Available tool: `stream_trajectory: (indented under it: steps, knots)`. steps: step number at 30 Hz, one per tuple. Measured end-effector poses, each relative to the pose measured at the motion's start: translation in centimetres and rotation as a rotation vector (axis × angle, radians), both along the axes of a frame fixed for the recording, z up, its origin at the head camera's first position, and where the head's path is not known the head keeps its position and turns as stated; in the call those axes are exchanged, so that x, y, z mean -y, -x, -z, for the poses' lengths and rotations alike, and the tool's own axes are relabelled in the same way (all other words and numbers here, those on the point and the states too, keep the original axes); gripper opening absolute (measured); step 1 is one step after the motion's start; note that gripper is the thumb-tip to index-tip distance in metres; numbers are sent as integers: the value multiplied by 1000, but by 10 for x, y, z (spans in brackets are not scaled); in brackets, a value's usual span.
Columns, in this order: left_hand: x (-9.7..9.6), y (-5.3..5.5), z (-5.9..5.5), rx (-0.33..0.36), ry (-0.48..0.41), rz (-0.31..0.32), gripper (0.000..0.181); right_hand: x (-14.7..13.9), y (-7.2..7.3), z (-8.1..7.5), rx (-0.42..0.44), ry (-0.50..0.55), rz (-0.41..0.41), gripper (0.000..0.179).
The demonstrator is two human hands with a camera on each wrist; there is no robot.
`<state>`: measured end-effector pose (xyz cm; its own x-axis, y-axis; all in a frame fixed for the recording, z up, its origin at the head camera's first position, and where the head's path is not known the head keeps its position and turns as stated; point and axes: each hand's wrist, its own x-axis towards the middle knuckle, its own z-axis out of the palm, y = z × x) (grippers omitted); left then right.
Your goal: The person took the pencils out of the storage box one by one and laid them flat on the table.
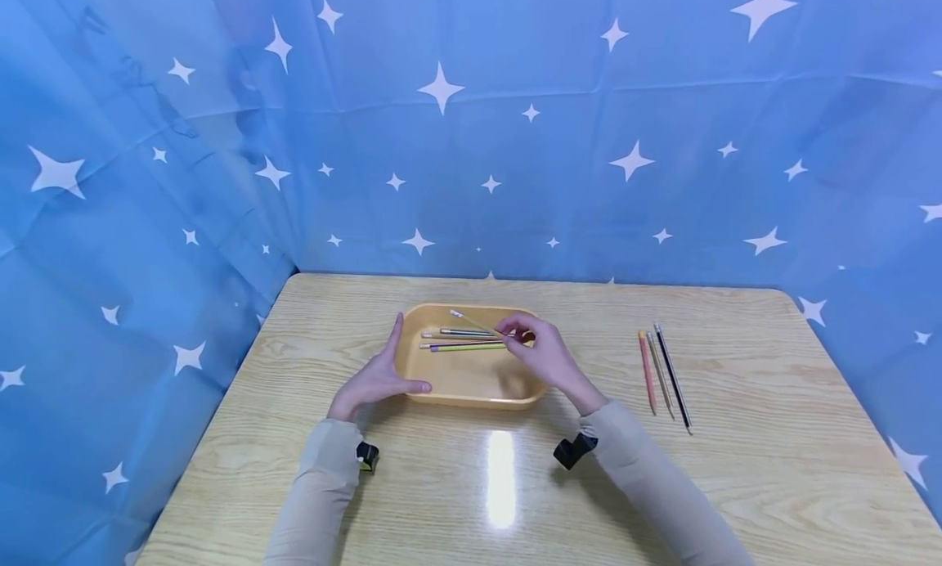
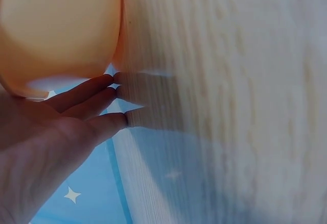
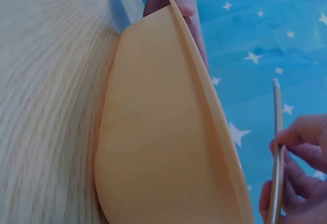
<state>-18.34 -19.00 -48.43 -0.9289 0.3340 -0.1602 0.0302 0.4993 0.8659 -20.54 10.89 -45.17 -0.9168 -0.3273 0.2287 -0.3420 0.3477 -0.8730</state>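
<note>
My right hand (image 1: pixel 540 349) pinches a yellowish pencil (image 1: pixel 477 323) between thumb and fingers, over the right part of a shallow orange tray (image 1: pixel 464 382). The pencil's pale end points up and left; in the right wrist view the pencil (image 3: pixel 277 112) stands out beyond the tray's rim. Several pencils (image 1: pixel 464 348) lie side by side in the tray, their right ends partly behind my right hand. At the tray's left front corner is my left hand (image 1: pixel 379 378), its fingers (image 2: pixel 87 94) straight along the outer wall and its thumb over the front rim.
To the right of the tray, a red pencil (image 1: pixel 647 371), a brownish pencil (image 1: pixel 660 375) and a dark striped pencil (image 1: pixel 673 378) lie on the wooden table (image 1: pixel 773 435). A blue curtain with white stars (image 1: pixel 471 181) hangs behind and at the sides.
</note>
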Motion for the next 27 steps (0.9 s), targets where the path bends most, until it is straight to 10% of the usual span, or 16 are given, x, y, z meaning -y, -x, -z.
stream_trajectory:
  steps: [27]
  knots:
    - [0, -1, 1, 19, -11, -6, 134, -82, -24, 9, 114, -1, 171, 27]
